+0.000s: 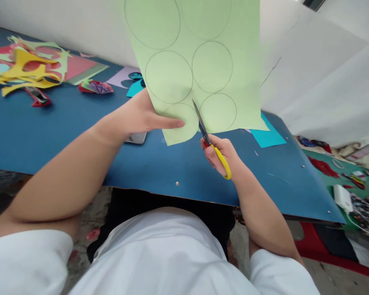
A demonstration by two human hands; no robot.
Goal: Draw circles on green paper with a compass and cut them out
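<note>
My left hand (143, 116) pinches the lower left part of a light green paper sheet (199, 57), held upright above the blue table (49, 131). Several pencilled circles are drawn on the sheet. My right hand (223, 153) grips yellow-handled scissors (207, 137), whose blades point up and sit in a cut at the sheet's bottom edge, between two lower circles.
A phone (137, 138) lies under my left wrist. Paper scraps in yellow, red and green (33, 67) and a red stapler-like tool (38, 97) lie at the far left. A cyan sheet (269, 137) lies to the right. Beyond the table's right edge is cluttered floor with a white charger (342, 196).
</note>
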